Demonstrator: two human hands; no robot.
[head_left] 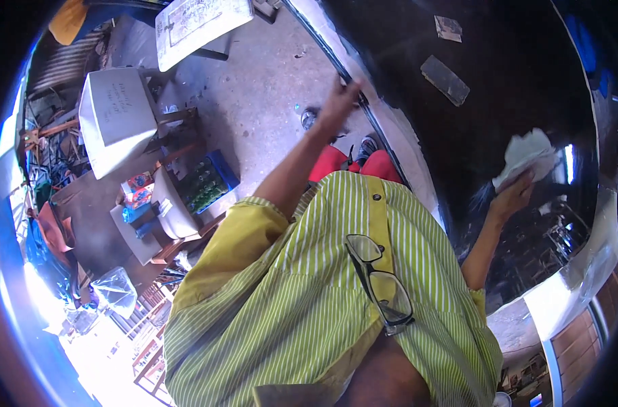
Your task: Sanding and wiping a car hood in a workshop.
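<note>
On the right a glossy dark tabletop (pixel 417 129) spreads out, with a pale border and a dark rim. My right hand (pixel 514 198) presses a crumpled white cloth (pixel 528 154) onto this surface, fingers closed round its near end. Faint whitish streaks show on the gloss beside the cloth. At the tabletop's left rim is my left hand (pixel 343 102), its fingers curled over the dark edge and slightly blurred. A flat grey rectangular block (pixel 445 81) lies on the dark surface, and a small worn piece of paper (pixel 449 28) lies farther off.
White-topped stools or tables (pixel 119 112) stand on the concrete floor (pixel 268 88) at the left. Nearby are a blue crate of green bottles (pixel 210 182) and a beige padded chair (pixel 173 203). Eyeglasses (pixel 383 285) hang from my striped shirt.
</note>
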